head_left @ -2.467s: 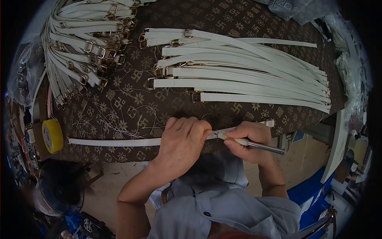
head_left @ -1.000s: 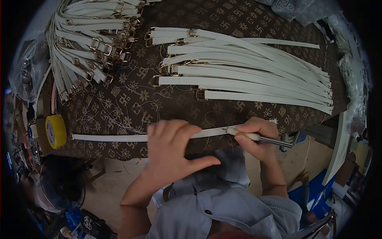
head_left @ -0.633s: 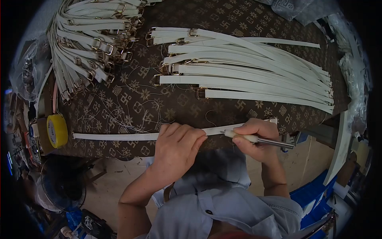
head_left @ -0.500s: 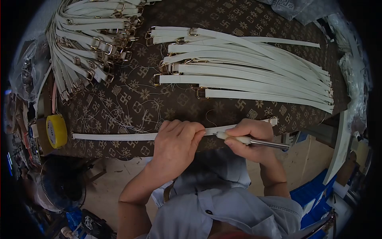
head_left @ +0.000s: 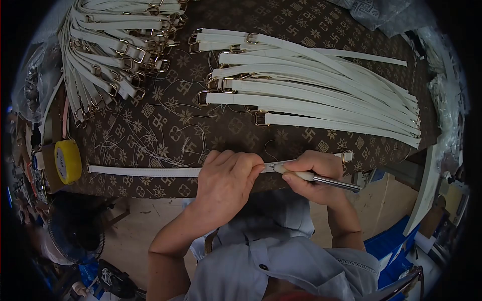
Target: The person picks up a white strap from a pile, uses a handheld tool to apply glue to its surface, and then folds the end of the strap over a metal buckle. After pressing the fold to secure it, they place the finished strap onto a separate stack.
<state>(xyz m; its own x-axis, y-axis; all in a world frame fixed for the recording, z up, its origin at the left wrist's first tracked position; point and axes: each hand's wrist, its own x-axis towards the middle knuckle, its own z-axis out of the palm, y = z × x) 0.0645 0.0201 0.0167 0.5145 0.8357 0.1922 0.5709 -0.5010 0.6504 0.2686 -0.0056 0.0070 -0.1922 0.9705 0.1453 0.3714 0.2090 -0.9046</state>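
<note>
A narrow white strap (head_left: 145, 172) with a line of stitching lies lengthwise along the near side of the patterned cloth. Its gold buckle (head_left: 346, 157) is at the right end. My left hand (head_left: 225, 178) is closed on the strap near its middle, thumb and fingertips pinching it. In my right hand (head_left: 315, 173) is a pen-like tool (head_left: 337, 182) with a pale grip and a shiny metal barrel. The tool slants, and its tip meets the strap just right of my left fingertips. What kind of tool it is I cannot make out.
Several white buckled straps (head_left: 321, 93) lie fanned out beyond my hands. A thicker bundle of straps (head_left: 108, 45) sits at the far left. Loose threads (head_left: 145, 145) are scattered on the brown cloth (head_left: 221, 133). A yellow tape roll (head_left: 68, 162) stands at the left edge.
The whole view has shifted and tilted slightly. Both hands keep the same grip, and the tool's tip stays at nearly the same spot on the strap, with little visible movement.
</note>
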